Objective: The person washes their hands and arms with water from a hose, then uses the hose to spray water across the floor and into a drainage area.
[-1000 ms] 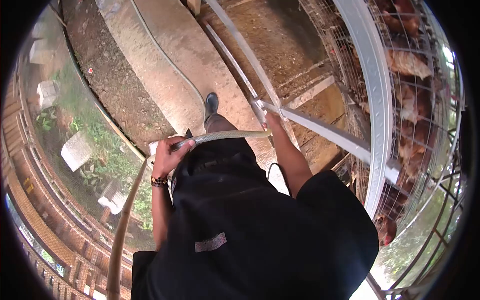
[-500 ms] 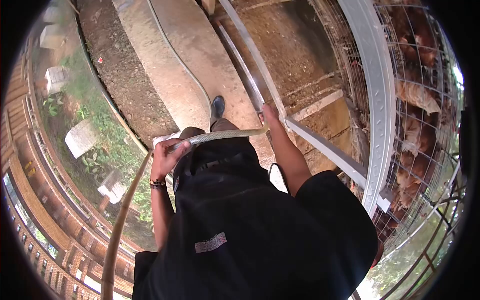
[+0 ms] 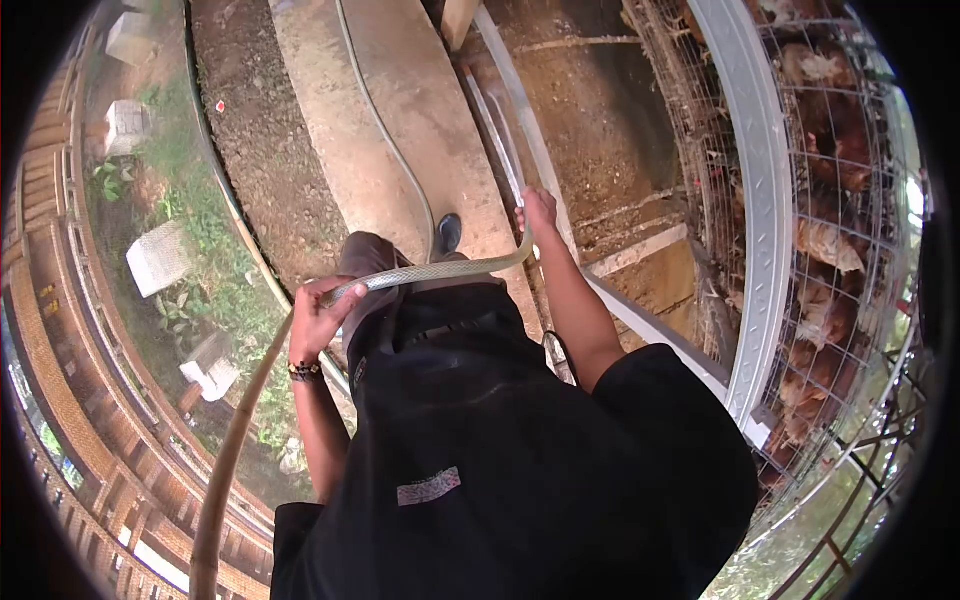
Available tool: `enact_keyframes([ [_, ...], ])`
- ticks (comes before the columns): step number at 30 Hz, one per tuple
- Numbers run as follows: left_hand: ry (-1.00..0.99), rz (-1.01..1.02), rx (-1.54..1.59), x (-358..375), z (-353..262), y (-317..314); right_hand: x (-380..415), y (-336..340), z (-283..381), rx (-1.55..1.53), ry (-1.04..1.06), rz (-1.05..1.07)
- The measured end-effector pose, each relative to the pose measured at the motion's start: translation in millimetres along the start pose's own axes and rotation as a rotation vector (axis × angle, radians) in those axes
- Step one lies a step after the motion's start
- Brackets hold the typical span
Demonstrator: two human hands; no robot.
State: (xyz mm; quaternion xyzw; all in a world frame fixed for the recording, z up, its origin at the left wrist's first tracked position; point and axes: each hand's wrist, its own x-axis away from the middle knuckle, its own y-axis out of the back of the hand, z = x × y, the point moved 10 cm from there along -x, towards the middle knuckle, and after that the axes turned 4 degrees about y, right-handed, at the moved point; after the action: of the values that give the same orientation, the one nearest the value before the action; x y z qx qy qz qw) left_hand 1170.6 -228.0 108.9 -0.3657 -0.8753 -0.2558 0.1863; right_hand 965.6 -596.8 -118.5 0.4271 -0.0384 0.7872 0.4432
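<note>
A pale braided hose (image 3: 440,270) stretches across the front of my body from one hand to the other. At its left part, my left hand (image 3: 322,312) is closed around it, thumb on top, with a beaded bracelet on the wrist. My right hand (image 3: 538,212) grips the hose near its end, further forward, beside a low rail (image 3: 537,150). A bright narrow streak leads forward from the right fingers along the walkway's edge. My dark boot (image 3: 450,233) stands on the concrete walkway (image 3: 420,120).
On the right, a long grey metal trough (image 3: 755,200) runs along wire cages (image 3: 830,200) holding brown hens. A thinner hose (image 3: 375,110) lies along the walkway. To the left are a bare soil strip (image 3: 250,130), a bamboo pole (image 3: 235,450), plants and white blocks (image 3: 160,258).
The walkway and cages have shifted in view, and my boot has moved slightly right. My right hand has gone a little forward; both hands keep their hold on the hose.
</note>
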Motion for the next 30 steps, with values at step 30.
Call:
enact_keyframes([
  [30,-0.041,0.196,0.081,-199.7,20.7,265.6,-20.1,-232.1,182.6,-0.008,0.025,-0.151],
])
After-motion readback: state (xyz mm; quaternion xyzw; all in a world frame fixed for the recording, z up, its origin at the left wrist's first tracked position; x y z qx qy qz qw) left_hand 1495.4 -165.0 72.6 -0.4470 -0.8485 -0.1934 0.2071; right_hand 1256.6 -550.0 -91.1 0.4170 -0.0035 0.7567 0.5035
